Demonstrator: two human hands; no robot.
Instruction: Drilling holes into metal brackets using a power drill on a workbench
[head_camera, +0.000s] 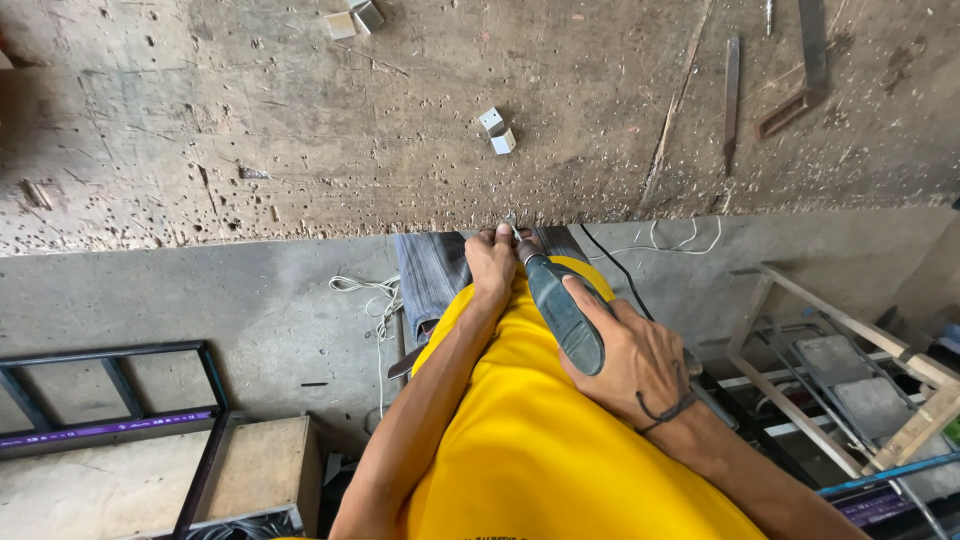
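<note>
My right hand (630, 350) grips a dark grey power drill (560, 305) that points toward the near edge of a worn wooden workbench (350, 150). My left hand (492, 262) is closed around the drill's front end, pinching a small pale metal piece (508, 230) at the bench edge. The drill tip itself is hidden between my fingers. I wear a yellow shirt, and a dark cord circles my right wrist.
Small metal brackets (497, 130) lie on the bench, and more metal brackets (355, 18) sit at its far side. Flat metal strips (732, 85) lie at the right. On the floor are white cable (375, 295), a black metal frame (120, 400) and a wooden frame (850, 360).
</note>
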